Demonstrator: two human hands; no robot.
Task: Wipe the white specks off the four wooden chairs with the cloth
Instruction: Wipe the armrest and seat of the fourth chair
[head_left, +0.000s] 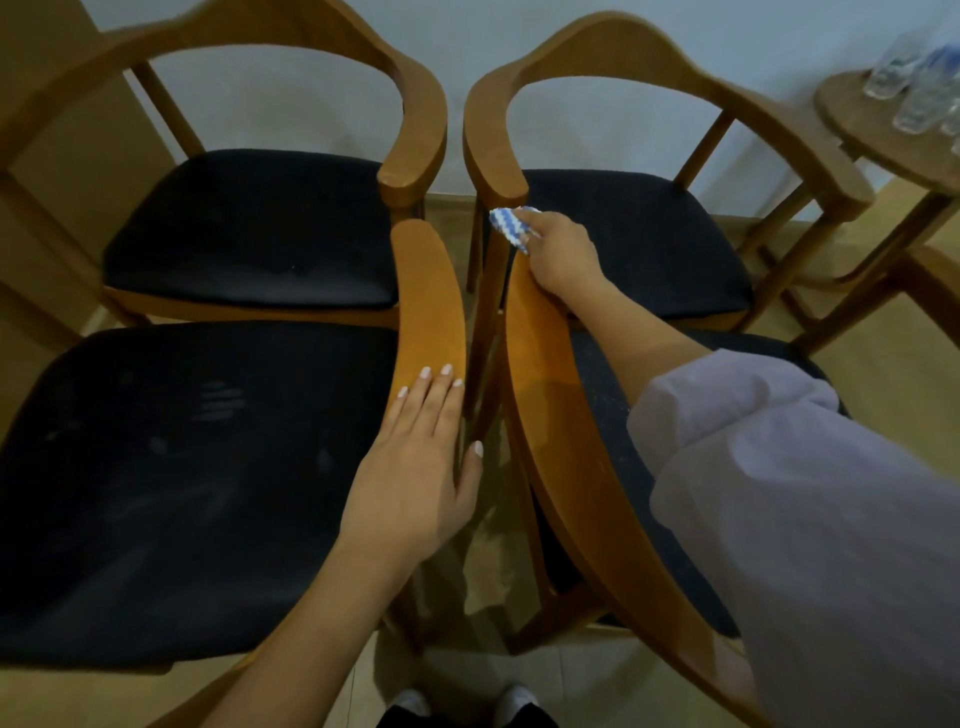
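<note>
Head view: the right hand (563, 254) pinches the striped cloth (506, 226) at the far tip of the near-right chair's armrest (561, 415), whose long axis runs back toward the person; the left hand (415, 467) rests flat, fingers straight, on the neighbouring armrest (431, 301).

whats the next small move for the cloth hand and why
Probably draw the cloth back along the near right chair's armrest, toward the body. The right hand holds it at that armrest's far tip, so the rest of its length lies nearer, and the left hand rests flat on the neighbouring armrest.
</note>
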